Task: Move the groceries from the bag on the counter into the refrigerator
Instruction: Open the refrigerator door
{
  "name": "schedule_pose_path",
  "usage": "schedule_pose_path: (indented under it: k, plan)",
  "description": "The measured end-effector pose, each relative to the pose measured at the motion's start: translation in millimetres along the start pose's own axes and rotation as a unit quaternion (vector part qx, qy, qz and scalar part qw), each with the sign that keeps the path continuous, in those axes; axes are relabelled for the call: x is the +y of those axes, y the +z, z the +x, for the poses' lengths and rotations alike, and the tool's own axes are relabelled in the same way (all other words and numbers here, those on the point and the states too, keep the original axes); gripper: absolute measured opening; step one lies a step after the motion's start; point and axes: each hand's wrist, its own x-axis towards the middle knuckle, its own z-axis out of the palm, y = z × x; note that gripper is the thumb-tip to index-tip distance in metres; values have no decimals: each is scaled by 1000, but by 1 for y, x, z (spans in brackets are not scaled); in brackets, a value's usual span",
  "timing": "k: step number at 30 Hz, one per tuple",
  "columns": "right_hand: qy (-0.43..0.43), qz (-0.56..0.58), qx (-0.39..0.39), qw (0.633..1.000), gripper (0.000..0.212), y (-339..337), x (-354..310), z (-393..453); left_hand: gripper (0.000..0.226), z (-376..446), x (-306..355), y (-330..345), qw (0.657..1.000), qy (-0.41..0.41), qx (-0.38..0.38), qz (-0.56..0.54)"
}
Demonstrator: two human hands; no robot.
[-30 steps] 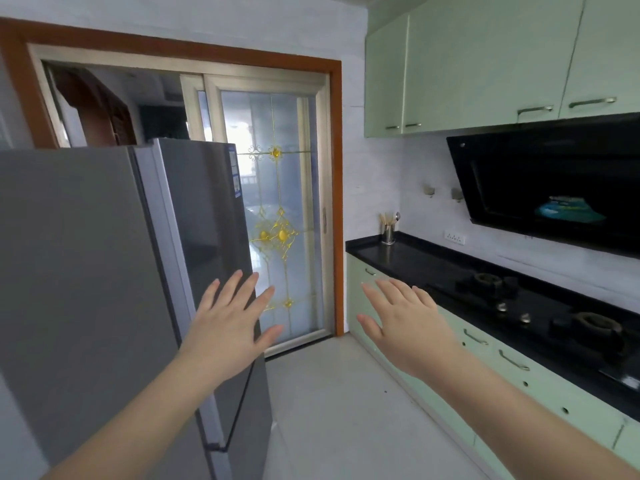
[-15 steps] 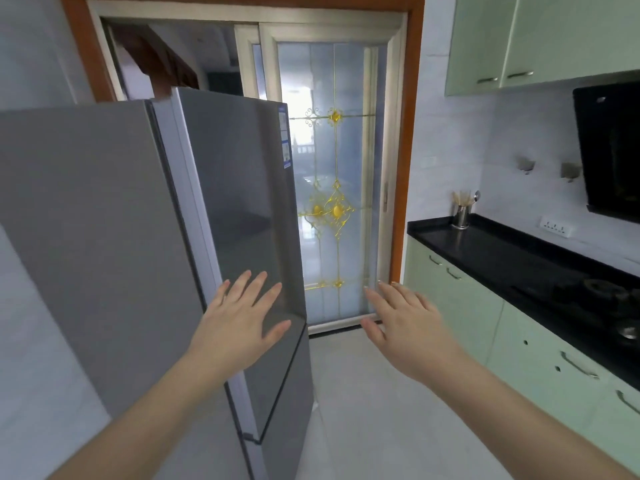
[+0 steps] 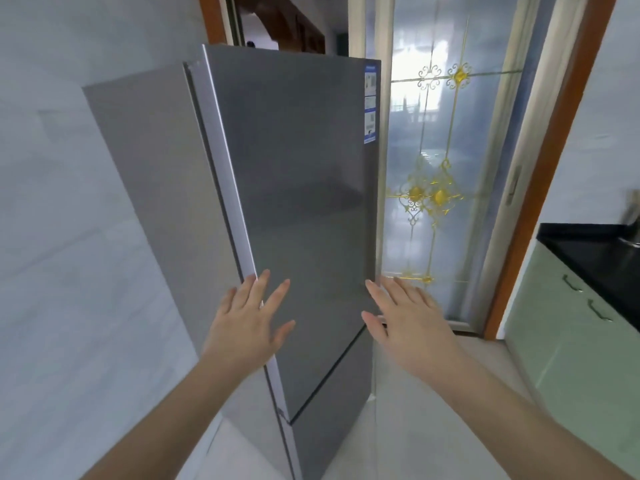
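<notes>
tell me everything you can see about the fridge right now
The refrigerator is a tall grey unit with a brushed-metal look, standing against the pale wall beside the glass sliding door. Both its doors, a long upper and a shorter lower, are closed. Blue-and-white stickers sit at the upper door's top right corner. Whether either open hand touches it is unclear.

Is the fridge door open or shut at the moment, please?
Shut. The fridge shows both door fronts flush with its body, no interior visible, and neither hand grips it.

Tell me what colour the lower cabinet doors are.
Pale green cabinet doors, seen in the head view.
</notes>
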Motion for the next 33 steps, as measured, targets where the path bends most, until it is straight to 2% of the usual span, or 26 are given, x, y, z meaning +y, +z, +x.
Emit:
schedule_pose_path:
  k: [5,11,14,20,29,33]
  plan:
    - [-105,42,23,993,61,20,-31,47,73,-3,-12,8,998,-62,4,-11]
    - [-218,55,7,974,58,36,-82,99,69,4,-33,24,993,-113,-2,-22]
    - [-261,58,41,963,53,39,-105,120,68,12,-46,33,990,-138,-6,-35]
    - [-366,-3,123,922,49,45,-129,163,69,33,-61,53,984,-155,-11,-85]
    - [-422,-120,216,872,43,57,-126,199,58,54,-48,78,974,-159,-36,-157]
    - [-460,-161,232,842,32,51,-119,211,56,63,-30,96,960,-201,-42,-192]
